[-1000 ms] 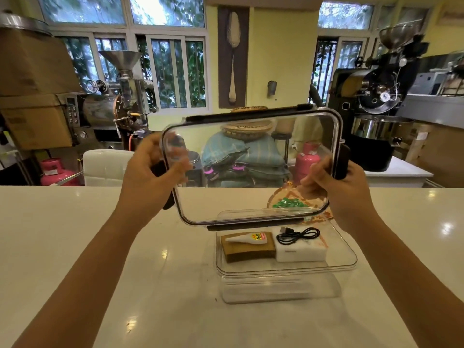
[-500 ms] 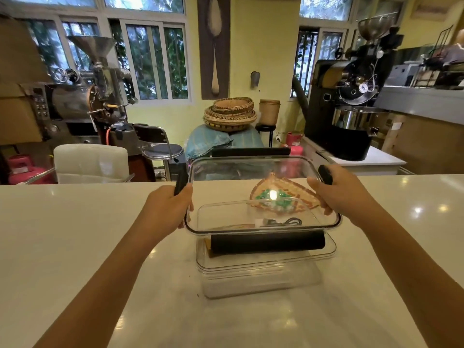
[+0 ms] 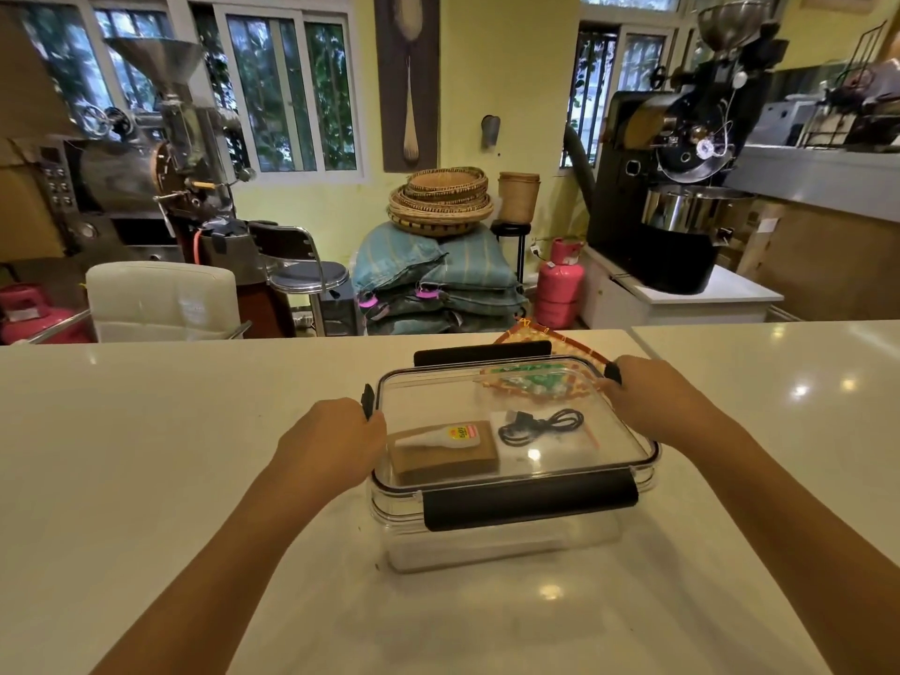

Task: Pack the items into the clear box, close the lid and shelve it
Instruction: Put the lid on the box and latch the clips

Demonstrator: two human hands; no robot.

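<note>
The clear box (image 3: 501, 538) stands on the white counter with its clear lid (image 3: 438, 401) lying flat on top. Through the lid I see a brown block (image 3: 445, 460) with a small glue bottle (image 3: 450, 435) on it, a coiled black cable (image 3: 538, 426) on a white pack, and a patterned pouch (image 3: 531, 380). My left hand (image 3: 331, 445) grips the lid's left edge at its black clasp (image 3: 367, 401). My right hand (image 3: 652, 397) holds the right edge by the right clasp (image 3: 612, 372). The front black clasp (image 3: 528, 499) hangs down over the box rim; the rear clasp (image 3: 482, 353) sticks up.
The white counter (image 3: 170, 455) spreads wide on both sides and in front of the box. Beyond its far edge stand a white chair (image 3: 160, 299), a metal stool (image 3: 307, 275), stacked sacks with baskets (image 3: 438, 265), a pink gas cylinder (image 3: 560, 280) and roasting machines.
The lid came down from being held upright in the air to lying flat on the box. Both hands followed it down, still on its left and right edges.
</note>
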